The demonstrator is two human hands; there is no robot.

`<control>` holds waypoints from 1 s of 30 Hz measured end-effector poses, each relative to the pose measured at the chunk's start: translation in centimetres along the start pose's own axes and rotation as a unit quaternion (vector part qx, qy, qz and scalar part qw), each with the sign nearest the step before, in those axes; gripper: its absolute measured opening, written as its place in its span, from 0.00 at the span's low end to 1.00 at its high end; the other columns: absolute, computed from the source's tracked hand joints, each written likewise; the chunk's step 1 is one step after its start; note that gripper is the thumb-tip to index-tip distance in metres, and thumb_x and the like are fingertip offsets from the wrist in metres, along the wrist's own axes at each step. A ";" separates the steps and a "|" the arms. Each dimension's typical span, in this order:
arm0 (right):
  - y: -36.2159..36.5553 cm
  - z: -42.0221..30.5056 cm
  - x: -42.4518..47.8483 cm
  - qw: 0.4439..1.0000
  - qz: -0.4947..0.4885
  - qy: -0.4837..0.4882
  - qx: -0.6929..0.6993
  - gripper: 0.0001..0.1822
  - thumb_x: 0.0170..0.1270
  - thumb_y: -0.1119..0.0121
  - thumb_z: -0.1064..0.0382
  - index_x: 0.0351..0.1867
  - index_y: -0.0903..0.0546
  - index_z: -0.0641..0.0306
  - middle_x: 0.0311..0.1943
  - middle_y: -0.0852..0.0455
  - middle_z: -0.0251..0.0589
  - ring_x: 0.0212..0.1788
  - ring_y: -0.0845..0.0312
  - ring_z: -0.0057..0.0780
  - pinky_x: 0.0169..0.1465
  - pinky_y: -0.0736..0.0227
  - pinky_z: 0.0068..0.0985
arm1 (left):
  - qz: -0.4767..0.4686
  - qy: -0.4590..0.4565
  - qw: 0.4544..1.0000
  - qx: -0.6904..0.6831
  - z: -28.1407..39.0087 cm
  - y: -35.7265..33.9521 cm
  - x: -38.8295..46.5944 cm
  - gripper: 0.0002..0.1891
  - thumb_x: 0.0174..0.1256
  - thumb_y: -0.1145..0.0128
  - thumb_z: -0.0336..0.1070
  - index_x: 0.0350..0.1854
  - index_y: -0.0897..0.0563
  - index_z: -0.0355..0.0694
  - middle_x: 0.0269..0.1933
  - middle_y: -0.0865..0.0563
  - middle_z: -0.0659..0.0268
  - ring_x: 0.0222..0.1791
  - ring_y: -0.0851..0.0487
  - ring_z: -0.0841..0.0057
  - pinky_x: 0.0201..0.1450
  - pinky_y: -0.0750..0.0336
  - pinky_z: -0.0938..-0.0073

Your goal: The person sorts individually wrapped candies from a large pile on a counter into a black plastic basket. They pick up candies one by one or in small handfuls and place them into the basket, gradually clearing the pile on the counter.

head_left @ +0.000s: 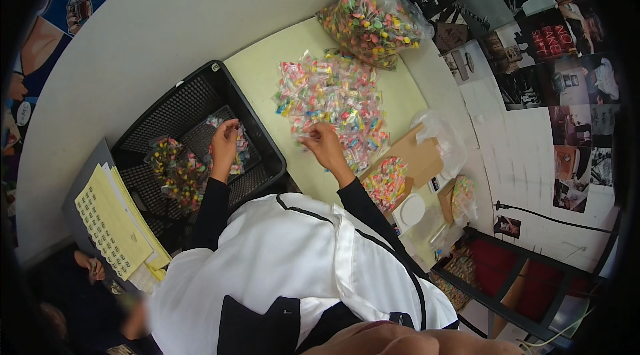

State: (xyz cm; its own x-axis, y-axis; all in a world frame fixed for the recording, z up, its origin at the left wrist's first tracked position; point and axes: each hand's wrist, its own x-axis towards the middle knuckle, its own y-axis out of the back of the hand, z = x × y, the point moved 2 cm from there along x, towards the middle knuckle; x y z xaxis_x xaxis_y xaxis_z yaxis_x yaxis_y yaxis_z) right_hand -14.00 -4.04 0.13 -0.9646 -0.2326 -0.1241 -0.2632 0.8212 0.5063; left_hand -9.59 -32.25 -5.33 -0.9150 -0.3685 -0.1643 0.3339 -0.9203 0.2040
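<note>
My left hand (225, 147) is over the black plastic crate (257, 127), above small packets of candy, its fingertips bent close together; I cannot tell whether it holds anything. On the pale yellow table, my right hand (320, 141) pinches a small clear packet (301, 137) at the near left edge of a heap of small candy packets (332, 95). Inside the crate, left of my left hand, lie clear bags of multicoloured candy (175, 167).
A large clear bag of candy (370, 25) stands at the table's far corner. To the right are a cardboard box of candy (387, 182) and a white round-topped scale (410, 209). Yellow sheets (112, 227) lie left of the crate. Another person's hand (92, 266) shows at lower left.
</note>
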 end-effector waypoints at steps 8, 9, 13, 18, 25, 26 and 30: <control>-1.4 2.2 1.4 0.919 0.047 0.199 -0.337 0.17 0.50 0.32 0.70 0.44 0.18 0.62 0.42 0.21 0.44 0.49 0.27 0.45 0.51 0.30 0.37 | 0.012 0.005 0.999 0.029 1.0 0.8 0.1 0.13 0.69 0.47 0.26 0.54 0.19 0.35 0.51 0.14 0.62 0.52 0.17 0.75 0.57 0.26 0.73; -1.3 3.1 1.7 0.925 0.040 0.198 -0.321 0.17 0.51 0.33 0.70 0.44 0.18 0.62 0.43 0.21 0.45 0.50 0.27 0.45 0.52 0.31 0.38 | 0.014 0.008 0.999 0.035 1.0 0.9 -0.1 0.13 0.69 0.47 0.27 0.54 0.19 0.35 0.51 0.14 0.62 0.52 0.17 0.74 0.57 0.26 0.73; -0.8 4.5 2.4 0.953 0.025 0.158 -0.258 0.17 0.54 0.37 0.69 0.48 0.18 0.62 0.44 0.20 0.45 0.50 0.27 0.47 0.54 0.31 0.41 | 0.021 0.003 1.000 0.011 0.5 1.0 -0.2 0.12 0.70 0.46 0.27 0.53 0.18 0.36 0.51 0.14 0.63 0.52 0.17 0.74 0.57 0.26 0.73; -0.2 0.2 2.7 0.986 -0.040 0.112 -0.118 0.19 0.58 0.38 0.65 0.52 0.20 0.63 0.47 0.20 0.47 0.52 0.27 0.49 0.56 0.31 0.40 | 0.024 -0.014 0.999 0.034 0.1 1.0 -0.1 0.12 0.69 0.47 0.26 0.53 0.19 0.35 0.50 0.14 0.60 0.51 0.16 0.74 0.56 0.24 0.73; 1.9 0.2 4.4 0.962 0.058 0.152 -0.218 0.21 0.57 0.36 0.63 0.54 0.21 0.62 0.51 0.22 0.49 0.54 0.28 0.49 0.58 0.32 0.39 | 0.020 -0.029 0.999 0.017 0.4 0.7 0.2 0.13 0.68 0.47 0.25 0.53 0.19 0.34 0.49 0.14 0.61 0.50 0.16 0.74 0.55 0.24 0.73; 2.5 1.3 4.7 0.945 0.096 0.139 -0.278 0.21 0.57 0.36 0.65 0.54 0.21 0.61 0.51 0.21 0.48 0.54 0.28 0.49 0.57 0.32 0.38 | 0.015 -0.024 0.999 0.021 0.4 0.5 0.1 0.13 0.67 0.47 0.24 0.53 0.19 0.35 0.49 0.14 0.61 0.49 0.16 0.74 0.55 0.24 0.74; 3.3 3.6 5.5 0.921 0.113 0.150 -0.340 0.19 0.55 0.36 0.68 0.50 0.19 0.60 0.49 0.20 0.46 0.53 0.27 0.48 0.54 0.31 0.36 | 0.001 -0.009 0.999 0.036 0.5 -0.1 -0.2 0.13 0.67 0.47 0.24 0.52 0.19 0.35 0.48 0.14 0.61 0.48 0.16 0.75 0.54 0.23 0.74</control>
State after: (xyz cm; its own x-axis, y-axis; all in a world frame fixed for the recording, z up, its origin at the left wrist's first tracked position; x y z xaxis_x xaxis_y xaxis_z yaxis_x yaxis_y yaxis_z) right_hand -20.24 -0.67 -1.97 -0.9189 -0.3130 0.2402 0.1134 0.3736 0.9206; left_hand -9.57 -32.01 -4.83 -0.9184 -0.3677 -0.1463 0.3195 -0.9070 0.2742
